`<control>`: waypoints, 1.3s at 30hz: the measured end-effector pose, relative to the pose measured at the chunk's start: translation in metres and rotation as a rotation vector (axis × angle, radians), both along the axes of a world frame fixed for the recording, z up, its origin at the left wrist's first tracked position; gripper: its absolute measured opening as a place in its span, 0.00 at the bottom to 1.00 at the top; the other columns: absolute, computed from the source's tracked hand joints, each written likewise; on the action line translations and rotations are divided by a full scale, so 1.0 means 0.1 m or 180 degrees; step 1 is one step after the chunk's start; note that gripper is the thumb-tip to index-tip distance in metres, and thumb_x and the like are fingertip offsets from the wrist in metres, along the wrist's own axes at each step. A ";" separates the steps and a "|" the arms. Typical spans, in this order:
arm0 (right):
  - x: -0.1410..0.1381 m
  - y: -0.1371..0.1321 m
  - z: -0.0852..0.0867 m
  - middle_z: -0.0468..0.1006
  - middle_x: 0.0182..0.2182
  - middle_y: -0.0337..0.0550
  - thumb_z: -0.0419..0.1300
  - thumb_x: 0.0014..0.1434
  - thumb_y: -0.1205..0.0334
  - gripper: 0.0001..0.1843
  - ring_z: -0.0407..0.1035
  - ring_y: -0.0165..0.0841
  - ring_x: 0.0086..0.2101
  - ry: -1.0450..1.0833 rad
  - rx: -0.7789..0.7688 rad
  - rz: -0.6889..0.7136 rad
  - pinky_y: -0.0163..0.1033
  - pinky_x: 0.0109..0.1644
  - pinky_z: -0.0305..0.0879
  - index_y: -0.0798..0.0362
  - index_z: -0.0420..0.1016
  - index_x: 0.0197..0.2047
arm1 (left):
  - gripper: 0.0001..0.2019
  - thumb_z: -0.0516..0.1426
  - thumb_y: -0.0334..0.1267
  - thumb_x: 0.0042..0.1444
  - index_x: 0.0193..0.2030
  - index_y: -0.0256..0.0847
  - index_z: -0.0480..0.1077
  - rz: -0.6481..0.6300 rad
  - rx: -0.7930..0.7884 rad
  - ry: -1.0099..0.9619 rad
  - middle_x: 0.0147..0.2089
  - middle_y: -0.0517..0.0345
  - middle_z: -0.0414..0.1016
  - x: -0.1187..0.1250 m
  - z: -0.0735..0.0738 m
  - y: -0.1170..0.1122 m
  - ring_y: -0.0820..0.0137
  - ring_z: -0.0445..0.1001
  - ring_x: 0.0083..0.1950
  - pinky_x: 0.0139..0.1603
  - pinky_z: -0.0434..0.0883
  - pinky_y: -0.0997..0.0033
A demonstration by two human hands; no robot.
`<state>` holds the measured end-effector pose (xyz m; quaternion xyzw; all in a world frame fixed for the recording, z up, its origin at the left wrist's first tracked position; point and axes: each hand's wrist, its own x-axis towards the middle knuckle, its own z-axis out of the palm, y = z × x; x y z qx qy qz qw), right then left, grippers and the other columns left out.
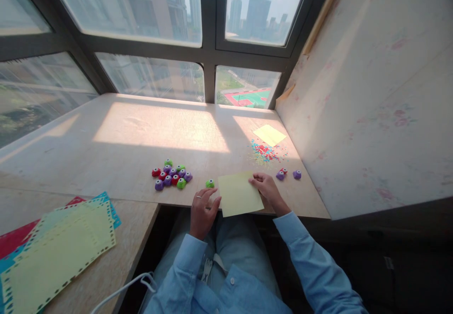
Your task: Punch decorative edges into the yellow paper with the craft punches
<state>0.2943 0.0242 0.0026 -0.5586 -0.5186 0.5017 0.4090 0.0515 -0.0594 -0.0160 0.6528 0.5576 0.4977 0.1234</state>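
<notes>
A plain pale yellow sheet of paper (240, 194) lies at the table's front edge, slightly overhanging it. My right hand (268, 189) is closed on its right side, thumb and fingers pinching the upper right edge. My left hand (203, 210), with a ring on one finger, rests at the sheet's left edge, its thumb and fingers apart. Just beyond those fingertips stands a small green craft punch (210, 183). Whether the left thumb touches the paper is hard to tell.
Several red, purple and green craft punches (172, 176) cluster to the left. Purple punches (297, 174) and a red one stand at right, near the wall. Colourful confetti (265, 152) lies before another yellow sheet (269, 135). Hole-edged sheets (71, 238) are stacked at left, near a white cable (122, 289).
</notes>
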 end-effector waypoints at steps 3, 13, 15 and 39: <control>-0.03 -0.02 0.01 0.84 0.35 0.50 0.66 0.47 0.51 0.20 0.77 0.41 0.32 0.0002 -0.0010 0.0018 0.40 0.34 0.71 0.59 0.80 0.38 | 0.14 0.61 0.40 0.57 0.50 0.41 0.72 0.0100 -0.0273 0.0367 0.49 0.48 0.74 -0.19 0.01 0.21 0.60 0.75 0.48 0.50 0.75 0.56; -0.02 -0.01 0.09 0.84 0.33 0.48 0.64 0.49 0.50 0.20 0.76 0.39 0.31 0.0027 -0.0209 0.0222 0.37 0.31 0.69 0.59 0.81 0.37 | 0.12 0.56 0.28 0.56 0.46 0.41 0.76 -0.0138 -0.0457 0.0456 0.45 0.52 0.79 -0.31 -0.01 0.52 0.62 0.76 0.48 0.51 0.74 0.60; -0.02 -0.02 0.09 0.84 0.33 0.48 0.65 0.49 0.50 0.21 0.76 0.39 0.31 0.0020 -0.0226 0.0194 0.38 0.31 0.69 0.59 0.81 0.38 | 0.13 0.55 0.27 0.56 0.46 0.41 0.76 -0.0146 -0.0434 0.0384 0.46 0.52 0.80 -0.30 -0.03 0.54 0.63 0.76 0.48 0.52 0.74 0.60; -0.03 -0.07 0.06 0.84 0.36 0.49 0.65 0.49 0.47 0.23 0.77 0.43 0.34 0.0114 -0.0300 0.0118 0.40 0.33 0.70 0.58 0.81 0.40 | 0.12 0.56 0.32 0.59 0.47 0.42 0.76 0.0014 -0.0381 0.0363 0.46 0.52 0.81 -0.28 -0.04 0.52 0.64 0.77 0.48 0.51 0.74 0.61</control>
